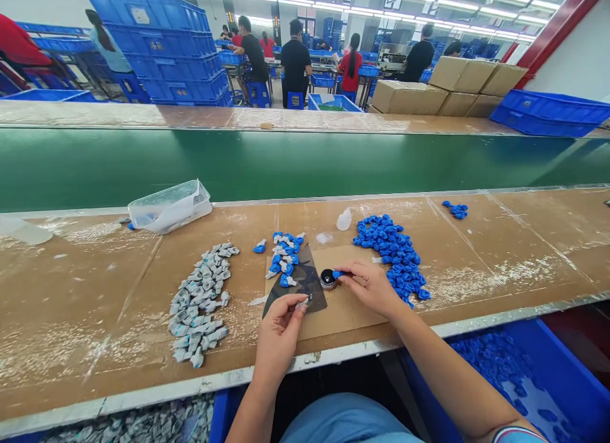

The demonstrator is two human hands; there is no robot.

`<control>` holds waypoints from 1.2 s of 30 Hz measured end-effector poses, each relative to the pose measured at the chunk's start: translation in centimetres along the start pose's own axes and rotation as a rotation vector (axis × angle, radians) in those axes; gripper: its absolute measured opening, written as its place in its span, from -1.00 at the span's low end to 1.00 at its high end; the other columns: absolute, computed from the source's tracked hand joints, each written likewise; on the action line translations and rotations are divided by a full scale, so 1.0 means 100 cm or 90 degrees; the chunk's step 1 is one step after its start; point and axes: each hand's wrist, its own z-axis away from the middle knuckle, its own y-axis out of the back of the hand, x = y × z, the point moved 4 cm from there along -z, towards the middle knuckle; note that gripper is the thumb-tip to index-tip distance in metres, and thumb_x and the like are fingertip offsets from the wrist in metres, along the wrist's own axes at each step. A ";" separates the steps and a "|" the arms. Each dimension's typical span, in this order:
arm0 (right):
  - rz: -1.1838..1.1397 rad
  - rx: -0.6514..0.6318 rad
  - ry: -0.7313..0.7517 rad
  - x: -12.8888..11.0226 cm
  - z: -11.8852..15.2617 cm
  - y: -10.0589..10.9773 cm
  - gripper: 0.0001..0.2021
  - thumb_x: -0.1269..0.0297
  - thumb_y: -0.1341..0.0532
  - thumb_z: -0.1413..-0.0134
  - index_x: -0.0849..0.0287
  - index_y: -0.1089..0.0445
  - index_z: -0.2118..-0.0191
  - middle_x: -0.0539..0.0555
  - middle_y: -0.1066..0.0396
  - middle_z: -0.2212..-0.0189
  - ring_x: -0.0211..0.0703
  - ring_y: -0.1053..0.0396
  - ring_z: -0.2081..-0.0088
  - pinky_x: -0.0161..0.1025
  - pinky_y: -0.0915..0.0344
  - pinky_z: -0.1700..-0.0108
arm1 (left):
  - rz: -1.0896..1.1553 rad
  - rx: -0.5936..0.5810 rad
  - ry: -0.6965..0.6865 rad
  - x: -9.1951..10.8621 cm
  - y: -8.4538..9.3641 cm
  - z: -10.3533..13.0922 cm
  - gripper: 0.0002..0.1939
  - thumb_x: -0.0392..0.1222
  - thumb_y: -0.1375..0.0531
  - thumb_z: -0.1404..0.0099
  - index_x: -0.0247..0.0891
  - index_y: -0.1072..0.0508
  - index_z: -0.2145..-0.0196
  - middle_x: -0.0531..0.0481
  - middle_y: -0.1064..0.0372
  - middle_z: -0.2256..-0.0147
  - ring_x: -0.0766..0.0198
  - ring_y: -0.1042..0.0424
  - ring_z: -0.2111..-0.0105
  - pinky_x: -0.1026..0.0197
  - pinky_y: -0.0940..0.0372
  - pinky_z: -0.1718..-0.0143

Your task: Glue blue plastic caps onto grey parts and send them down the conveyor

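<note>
My left hand pinches a small grey-white piece above the dark sheet. Between the fingertips of my right hand is a blue piece, held at the rim of a small round black container. Joined blue-and-white pieces lie just beyond the dark sheet, on the cardboard. To the left spreads a pile of grey pieces. A heap of blue pieces lies to the right, beyond my right forearm.
A clear plastic tray and a small white bottle stand toward the green conveyor belt. Below the table edge are bins of grey pieces and blue pieces. Past the belt are stacked blue crates, cartons and several people.
</note>
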 end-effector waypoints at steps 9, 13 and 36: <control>0.012 0.011 0.010 -0.001 0.000 0.000 -0.78 0.40 -0.14 -0.20 0.07 -0.48 0.11 0.08 -0.52 0.26 -0.16 -0.48 0.23 -0.24 -0.42 0.17 | 0.096 -0.030 0.103 -0.006 -0.017 0.003 -0.69 -0.06 -0.35 0.04 -0.25 -0.51 0.34 -0.06 -0.53 0.36 0.23 -0.51 0.33 0.18 -0.40 0.22; 0.018 0.006 0.013 0.000 -0.001 0.000 -0.78 0.40 -0.15 -0.20 0.07 -0.48 0.11 0.07 -0.52 0.26 -0.17 -0.48 0.22 -0.25 -0.42 0.17 | 0.087 -0.034 0.107 -0.007 -0.016 0.003 -0.70 -0.08 -0.36 0.06 -0.26 -0.52 0.34 -0.06 -0.54 0.36 0.23 -0.50 0.34 0.18 -0.41 0.21; -0.185 -0.093 -0.013 -0.023 0.012 -0.023 -0.83 0.21 -0.20 -0.18 0.13 -0.51 0.23 0.08 -0.54 0.35 -0.19 -0.47 0.28 -0.26 -0.40 0.21 | 0.121 -0.095 0.050 -0.005 -0.025 0.006 -0.68 -0.13 -0.32 -0.04 -0.27 -0.47 0.22 -0.10 -0.51 0.30 0.20 -0.49 0.22 0.15 -0.39 0.14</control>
